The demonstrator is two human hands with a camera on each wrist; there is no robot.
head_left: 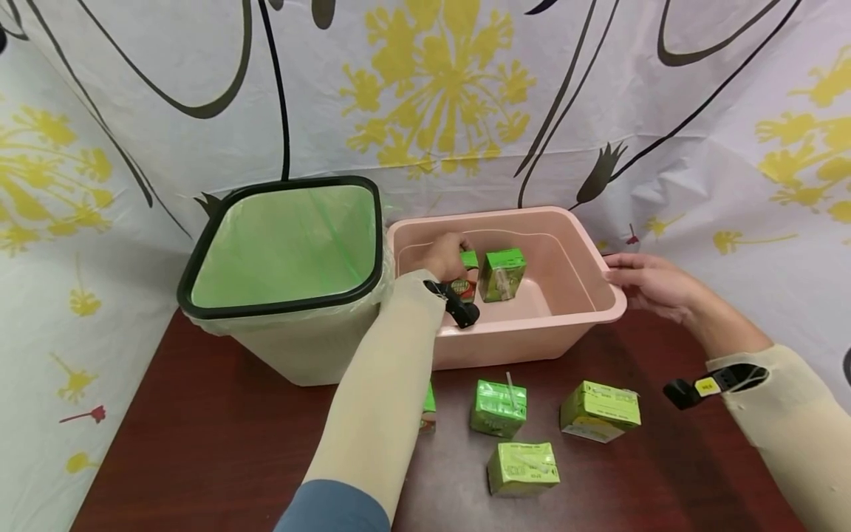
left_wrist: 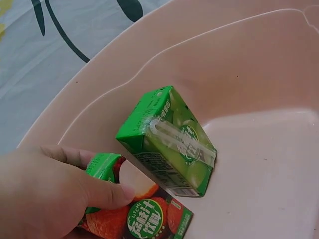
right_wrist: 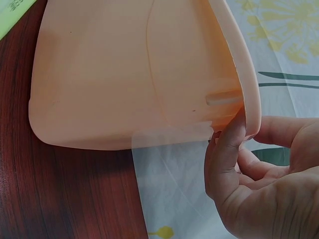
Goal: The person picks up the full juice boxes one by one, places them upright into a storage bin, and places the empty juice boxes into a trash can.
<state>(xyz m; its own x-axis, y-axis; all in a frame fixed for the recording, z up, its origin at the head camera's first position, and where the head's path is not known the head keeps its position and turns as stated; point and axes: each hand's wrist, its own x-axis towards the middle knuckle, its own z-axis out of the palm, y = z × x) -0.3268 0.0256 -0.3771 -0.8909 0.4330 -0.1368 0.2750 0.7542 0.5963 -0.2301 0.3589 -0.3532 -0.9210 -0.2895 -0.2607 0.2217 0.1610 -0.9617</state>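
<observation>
Inside the pink plastic basin [head_left: 565,340], my left hand [head_left: 444,257] grips a lychee juice box [left_wrist: 147,216] with red fruit and a green top, thumb across its front. Beside it in the basin stands a green juice box [left_wrist: 172,142] with a wrapped straw stuck on its side. At the basin's right end, my right hand [head_left: 654,284] pinches the rim, which shows between thumb and fingers in the right wrist view. The lower part of the left hand is hidden by its own wrist in the head view.
A bin [head_left: 319,336] with a black rim and clear liner stands left of the basin. In front on the dark red table [head_left: 219,428] lie a green box [head_left: 499,408], two yellow-green boxes [head_left: 600,411] and one partly behind the left forearm. A patterned sheet [head_left: 439,96] hangs behind.
</observation>
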